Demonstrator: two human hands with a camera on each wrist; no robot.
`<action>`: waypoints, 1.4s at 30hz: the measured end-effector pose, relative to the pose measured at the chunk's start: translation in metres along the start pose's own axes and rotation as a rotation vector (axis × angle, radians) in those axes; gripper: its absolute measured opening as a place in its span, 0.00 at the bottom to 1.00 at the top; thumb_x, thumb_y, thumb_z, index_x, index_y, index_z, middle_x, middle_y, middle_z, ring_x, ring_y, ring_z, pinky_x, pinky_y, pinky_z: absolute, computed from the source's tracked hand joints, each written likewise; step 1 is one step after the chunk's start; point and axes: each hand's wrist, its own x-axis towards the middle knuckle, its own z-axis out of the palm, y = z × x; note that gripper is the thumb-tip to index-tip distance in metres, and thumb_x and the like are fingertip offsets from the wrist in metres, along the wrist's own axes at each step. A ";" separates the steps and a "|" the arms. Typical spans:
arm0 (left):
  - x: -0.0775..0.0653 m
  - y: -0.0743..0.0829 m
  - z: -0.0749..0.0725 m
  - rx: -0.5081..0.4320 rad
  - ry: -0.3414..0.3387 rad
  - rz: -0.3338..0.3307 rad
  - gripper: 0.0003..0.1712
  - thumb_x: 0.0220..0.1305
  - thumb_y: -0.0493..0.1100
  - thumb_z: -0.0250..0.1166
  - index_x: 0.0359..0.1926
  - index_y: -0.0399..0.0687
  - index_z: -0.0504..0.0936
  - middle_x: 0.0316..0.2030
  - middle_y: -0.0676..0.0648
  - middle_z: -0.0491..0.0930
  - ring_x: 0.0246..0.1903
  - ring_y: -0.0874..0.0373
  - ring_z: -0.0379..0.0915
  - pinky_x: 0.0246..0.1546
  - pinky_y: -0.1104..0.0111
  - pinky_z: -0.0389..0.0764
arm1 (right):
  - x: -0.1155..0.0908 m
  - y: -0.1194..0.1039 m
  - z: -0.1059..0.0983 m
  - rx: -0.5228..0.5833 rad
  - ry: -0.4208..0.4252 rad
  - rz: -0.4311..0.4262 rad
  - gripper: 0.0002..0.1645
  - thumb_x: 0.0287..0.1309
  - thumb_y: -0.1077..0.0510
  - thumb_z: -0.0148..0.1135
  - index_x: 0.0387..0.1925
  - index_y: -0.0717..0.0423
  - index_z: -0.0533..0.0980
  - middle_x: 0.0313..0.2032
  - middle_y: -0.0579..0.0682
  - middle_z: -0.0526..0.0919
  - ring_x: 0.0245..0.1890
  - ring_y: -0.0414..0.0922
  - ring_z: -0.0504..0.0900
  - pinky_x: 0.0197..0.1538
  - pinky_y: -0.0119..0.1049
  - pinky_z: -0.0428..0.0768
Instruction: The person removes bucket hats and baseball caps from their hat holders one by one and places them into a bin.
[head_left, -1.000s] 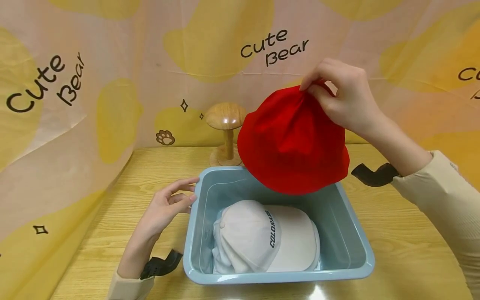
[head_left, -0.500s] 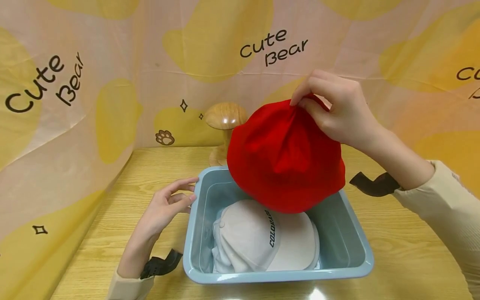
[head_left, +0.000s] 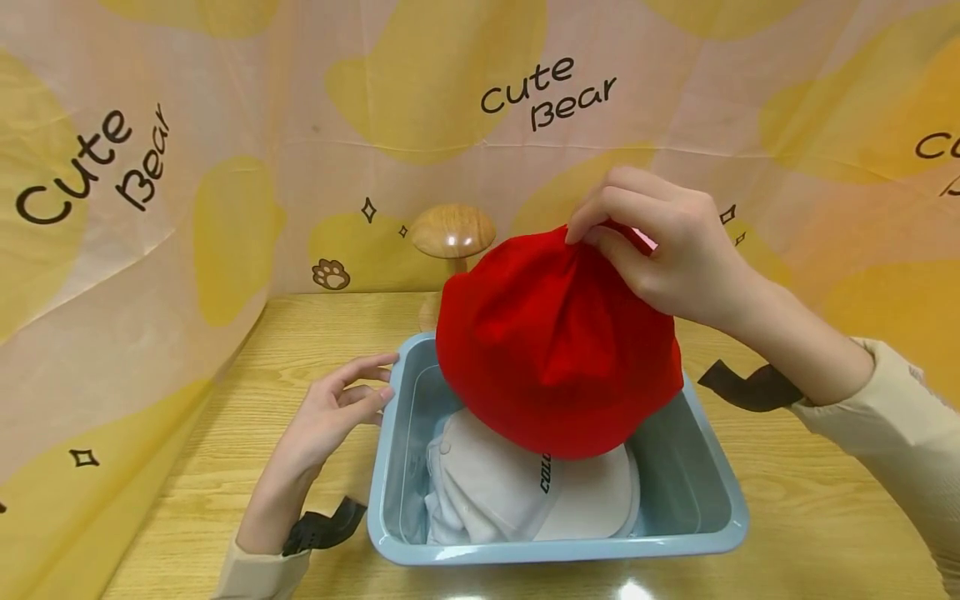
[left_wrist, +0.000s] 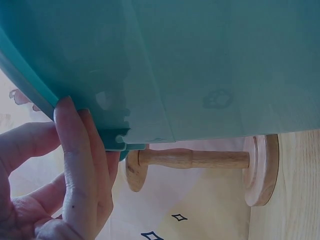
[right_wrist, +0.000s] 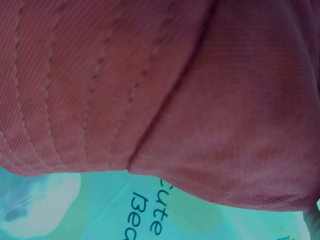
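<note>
In the head view my right hand (head_left: pixel 667 250) pinches the crown of a red bucket hat (head_left: pixel 555 350) between thumb and fingers. The hat hangs over a light blue plastic bin (head_left: pixel 555 553), brim downward. Its stitched brim (right_wrist: pixel 90 90) fills most of the right wrist view. Inside the bin lies a white baseball cap (head_left: pixel 487 492), its visor pointing right; the red hat covers part of its dark lettering. My left hand (head_left: pixel 341 400) holds the bin's left rim, and the left wrist view shows its fingers (left_wrist: pixel 75 150) against the outer wall.
Behind the bin stands a wooden mushroom-shaped hat stand (head_left: pixel 453 232), partly hidden by the red hat. A printed cloth (head_left: pixel 390 100) hangs behind and to the left of the wooden table (head_left: pixel 322 321). Pale folded fabric (head_left: pixel 442 517) lies beneath the white cap.
My right hand has moved down and slightly left with the red bucket hat, which now covers more of the white cap. The left hand and the bin have stayed in place.
</note>
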 end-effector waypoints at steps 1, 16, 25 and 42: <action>0.000 0.000 0.000 -0.002 0.001 0.001 0.26 0.66 0.40 0.62 0.64 0.44 0.71 0.52 0.36 0.72 0.34 0.62 0.82 0.38 0.65 0.85 | -0.001 -0.001 0.000 0.004 -0.003 -0.009 0.11 0.51 0.77 0.61 0.27 0.61 0.80 0.28 0.52 0.82 0.33 0.41 0.78 0.44 0.18 0.72; 0.004 0.001 0.005 0.006 0.012 -0.009 0.26 0.66 0.41 0.62 0.64 0.45 0.71 0.52 0.36 0.72 0.34 0.62 0.82 0.38 0.66 0.85 | -0.014 -0.005 0.005 0.080 -0.036 -0.164 0.12 0.66 0.64 0.53 0.28 0.59 0.80 0.28 0.49 0.80 0.37 0.43 0.77 0.51 0.20 0.73; 0.004 0.001 0.005 -0.001 0.007 -0.010 0.27 0.66 0.42 0.62 0.65 0.44 0.70 0.53 0.35 0.72 0.35 0.61 0.83 0.39 0.66 0.85 | -0.018 -0.011 0.006 0.107 -0.149 -0.283 0.13 0.67 0.63 0.50 0.29 0.58 0.78 0.29 0.48 0.80 0.33 0.40 0.77 0.42 0.28 0.74; 0.004 0.001 0.004 -0.008 0.001 -0.016 0.27 0.66 0.42 0.62 0.65 0.45 0.70 0.53 0.35 0.72 0.34 0.61 0.83 0.39 0.65 0.85 | -0.025 -0.024 0.007 0.109 -0.235 -0.309 0.13 0.66 0.65 0.47 0.31 0.57 0.77 0.32 0.46 0.79 0.34 0.39 0.76 0.43 0.27 0.74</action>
